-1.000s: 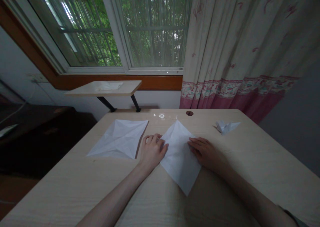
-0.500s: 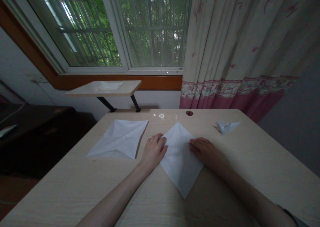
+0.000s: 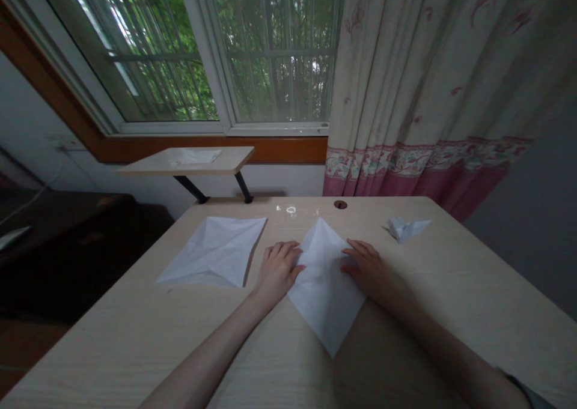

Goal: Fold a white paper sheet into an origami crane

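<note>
A creased sheet of white paper (image 3: 327, 295) lies on the desk with one corner pointing toward me and another away. My left hand (image 3: 278, 271) rests along its left edge, fingers bent and the thumb apart from them on the paper. Over the right edge lies my right hand (image 3: 367, 268), its fingers and thumb spread, their tips touching the sheet. Both side corners are partly hidden under the hands. To the left is a second creased white sheet (image 3: 216, 250), untouched. A small folded paper figure (image 3: 406, 229), perhaps a crane, sits at the back right.
The light wooden desk (image 3: 252, 349) has a round cable hole (image 3: 340, 205) near its back edge. A raised shelf (image 3: 216, 164) on black legs at the back left carries white paper (image 3: 196, 156). Behind are a window (image 3: 274, 48) and a floral curtain (image 3: 406, 96).
The fingers of my right hand have spread a little, and its thumb is further from the index finger. Fingers of my left hand have shifted slightly along the paper. The sheet stays nearly in place.
</note>
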### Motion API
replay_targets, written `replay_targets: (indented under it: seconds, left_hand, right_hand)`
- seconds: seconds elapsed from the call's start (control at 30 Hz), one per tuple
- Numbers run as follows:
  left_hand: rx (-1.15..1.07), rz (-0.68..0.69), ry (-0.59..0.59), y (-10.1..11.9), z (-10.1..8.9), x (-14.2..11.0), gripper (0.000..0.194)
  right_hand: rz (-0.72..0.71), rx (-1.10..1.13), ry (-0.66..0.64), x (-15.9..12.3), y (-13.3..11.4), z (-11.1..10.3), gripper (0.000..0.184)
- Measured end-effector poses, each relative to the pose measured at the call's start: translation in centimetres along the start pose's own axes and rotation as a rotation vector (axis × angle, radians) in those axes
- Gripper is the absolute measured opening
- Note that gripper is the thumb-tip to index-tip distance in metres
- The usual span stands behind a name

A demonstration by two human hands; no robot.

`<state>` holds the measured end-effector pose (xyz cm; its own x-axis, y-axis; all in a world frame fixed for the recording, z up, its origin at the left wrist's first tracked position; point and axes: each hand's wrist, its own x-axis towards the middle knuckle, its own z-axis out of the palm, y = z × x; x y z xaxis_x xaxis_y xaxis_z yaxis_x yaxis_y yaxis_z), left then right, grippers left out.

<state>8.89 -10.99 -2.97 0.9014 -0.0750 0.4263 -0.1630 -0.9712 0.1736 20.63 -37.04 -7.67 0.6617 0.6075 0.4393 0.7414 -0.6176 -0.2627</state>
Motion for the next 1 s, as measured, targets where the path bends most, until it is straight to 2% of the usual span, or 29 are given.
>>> replay_targets:
  seconds: [0.23, 0.47, 0.8, 1.0]
  left_hand:
    - [0.006, -0.032, 0.038, 0.0, -0.3, 0.0, 0.035]
    - [-0.002, -0.074, 0.072, 0.3, -0.7, 0.1, 0.035]
    - [-0.029, -0.118, 0.113, 0.5, -1.1, 0.1, 0.039]
    - [-0.181, -0.141, 0.119, 0.1, -0.3, 0.0, 0.036]
  right_hand:
    - [0.022, 0.008, 0.026, 0.2, 0.5, 0.3, 0.027]
    - [-0.01, 0.056, 0.08, 0.6, 0.1, -0.1, 0.037]
    - [-0.096, -0.049, 0.157, 0.6, -0.1, -0.9, 0.046]
    - [-0.124, 0.034, 0.211, 0.5, -0.1, -0.9, 0.041]
